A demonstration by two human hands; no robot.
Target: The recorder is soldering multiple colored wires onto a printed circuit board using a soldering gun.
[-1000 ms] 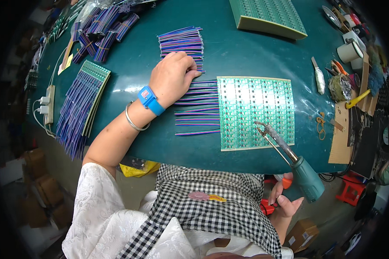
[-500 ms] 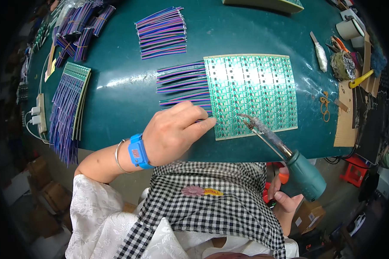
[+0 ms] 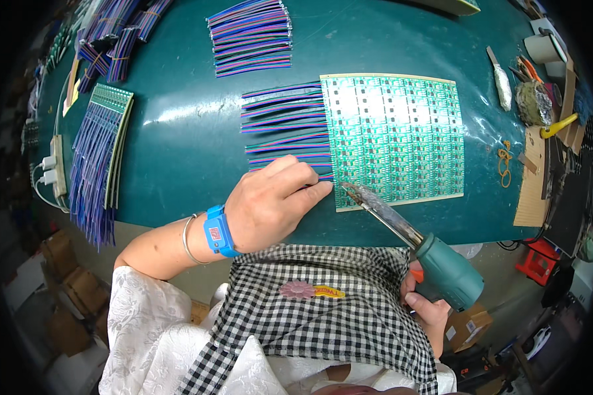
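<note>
A green panel of small circuit boards (image 3: 402,141) lies flat, with several multicoloured ribbon wires (image 3: 286,122) stretching out from its left edge. My left hand (image 3: 270,201) is closed in a pinch at the panel's lower left, on the end of a ribbon wire mostly hidden beneath the fingers. In my right hand (image 3: 429,308) is a green soldering gun (image 3: 449,273), gripped by its handle, which partly covers the fingers. Its dark tip is right by my left fingertips, at the panel's left edge; whether it touches the board I cannot tell.
Loose ribbon wires (image 3: 252,39) lie behind the panel. Wired panels (image 3: 102,151) are stacked at left, near bundled wires (image 3: 115,33) and a power strip (image 3: 58,168). On the right are rubber bands (image 3: 504,164), a wrapped blade (image 3: 501,82) and a yellow-handled tool (image 3: 559,126).
The soldering gun's tip has moved left across the panel to its left edge, close to my left fingertips. My left hand keeps its pinch. The whole view has shifted slightly.
</note>
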